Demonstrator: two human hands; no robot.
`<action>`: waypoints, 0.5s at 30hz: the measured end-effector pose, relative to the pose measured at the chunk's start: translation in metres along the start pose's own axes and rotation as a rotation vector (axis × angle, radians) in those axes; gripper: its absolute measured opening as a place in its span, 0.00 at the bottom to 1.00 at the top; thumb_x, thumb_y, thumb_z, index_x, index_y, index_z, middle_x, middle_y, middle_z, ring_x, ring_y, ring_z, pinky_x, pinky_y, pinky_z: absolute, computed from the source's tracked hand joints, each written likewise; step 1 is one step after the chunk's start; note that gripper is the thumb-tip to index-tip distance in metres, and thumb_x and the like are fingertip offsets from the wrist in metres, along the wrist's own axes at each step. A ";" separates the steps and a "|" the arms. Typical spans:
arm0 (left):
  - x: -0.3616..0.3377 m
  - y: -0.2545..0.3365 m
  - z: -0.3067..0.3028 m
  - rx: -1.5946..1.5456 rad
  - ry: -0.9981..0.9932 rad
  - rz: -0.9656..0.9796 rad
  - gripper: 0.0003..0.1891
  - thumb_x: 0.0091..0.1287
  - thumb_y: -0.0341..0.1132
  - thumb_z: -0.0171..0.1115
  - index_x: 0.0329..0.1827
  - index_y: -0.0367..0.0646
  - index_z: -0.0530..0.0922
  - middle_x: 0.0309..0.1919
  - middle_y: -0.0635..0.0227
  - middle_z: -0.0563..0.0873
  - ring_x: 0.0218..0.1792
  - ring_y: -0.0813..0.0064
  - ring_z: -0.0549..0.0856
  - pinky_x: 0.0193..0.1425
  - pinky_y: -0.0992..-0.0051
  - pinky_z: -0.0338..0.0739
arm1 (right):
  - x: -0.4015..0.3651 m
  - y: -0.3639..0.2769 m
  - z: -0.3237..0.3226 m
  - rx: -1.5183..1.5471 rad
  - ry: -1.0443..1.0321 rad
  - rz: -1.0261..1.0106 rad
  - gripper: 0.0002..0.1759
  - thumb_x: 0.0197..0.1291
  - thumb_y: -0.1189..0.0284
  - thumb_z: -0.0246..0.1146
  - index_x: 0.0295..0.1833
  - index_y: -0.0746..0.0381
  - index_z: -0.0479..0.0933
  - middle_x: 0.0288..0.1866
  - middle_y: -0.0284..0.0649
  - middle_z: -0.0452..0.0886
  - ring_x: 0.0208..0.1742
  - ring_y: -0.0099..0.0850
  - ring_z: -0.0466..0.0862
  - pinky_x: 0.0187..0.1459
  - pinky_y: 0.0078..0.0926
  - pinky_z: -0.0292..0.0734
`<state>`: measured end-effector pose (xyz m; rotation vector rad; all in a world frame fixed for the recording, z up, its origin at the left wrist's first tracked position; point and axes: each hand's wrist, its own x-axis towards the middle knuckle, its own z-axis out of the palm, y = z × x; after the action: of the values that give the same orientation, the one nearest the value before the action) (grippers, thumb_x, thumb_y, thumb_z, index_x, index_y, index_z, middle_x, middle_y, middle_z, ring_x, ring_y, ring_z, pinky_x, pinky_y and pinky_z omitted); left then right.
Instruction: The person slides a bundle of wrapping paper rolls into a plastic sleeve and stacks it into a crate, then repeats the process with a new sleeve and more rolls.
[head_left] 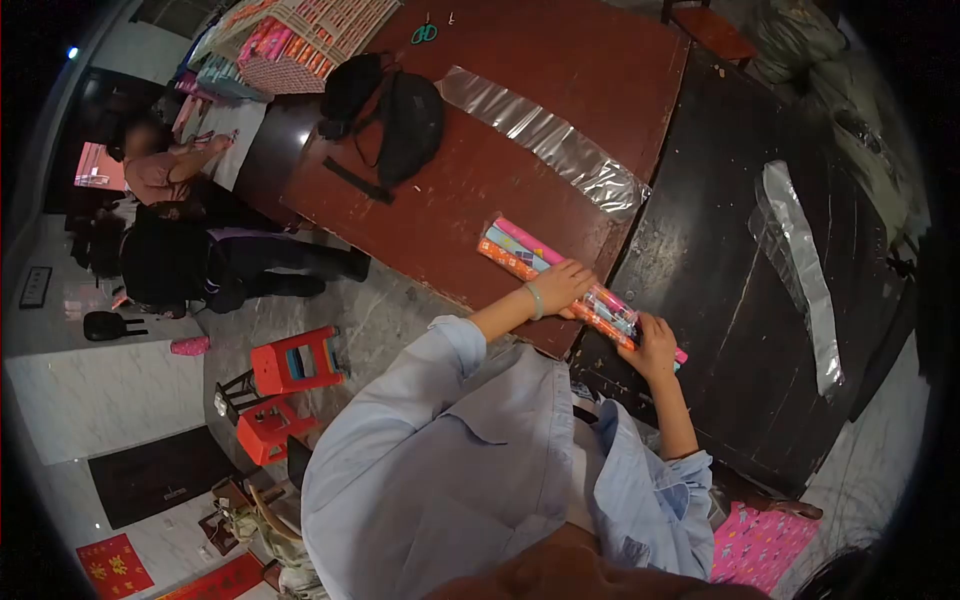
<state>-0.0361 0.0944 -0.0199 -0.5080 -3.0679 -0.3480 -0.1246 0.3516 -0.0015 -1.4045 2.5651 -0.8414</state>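
A bundle of several colourful rolls (517, 250), pink, light blue and orange patterned, lies slantwise over the edge of the red-brown table. Clear, shiny wrap appears to cover it. My left hand (562, 287), with a bracelet at the wrist, is closed over the middle of the bundle from above. Around its nearer right end, my right hand (652, 347) is closed, thumb and fingers on either side. The ends of the rolls stick out a little past my right hand. Parts of the bundle are hidden beneath both hands.
Clear plastic sleeves lie on the red-brown table (545, 135) and the black table (800, 270). A black bag (410, 128), teal scissors (424, 34) and a basket of rolls (285, 60) are farther off. Red stools (295, 362) stand left. Another person (160, 175) works at the far left.
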 end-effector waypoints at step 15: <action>0.013 0.023 -0.004 -0.107 -0.052 0.007 0.41 0.37 0.46 0.73 0.56 0.37 0.69 0.48 0.60 0.76 0.51 0.60 0.74 0.60 0.64 0.66 | -0.008 -0.018 -0.044 -0.117 -0.044 0.070 0.37 0.39 0.60 0.71 0.56 0.63 0.70 0.49 0.45 0.78 0.49 0.45 0.77 0.57 0.41 0.66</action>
<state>-0.0409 0.1186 -0.0107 -0.5403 -3.1096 -0.5095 -0.1216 0.3690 0.0435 -1.3373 2.6518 -0.6525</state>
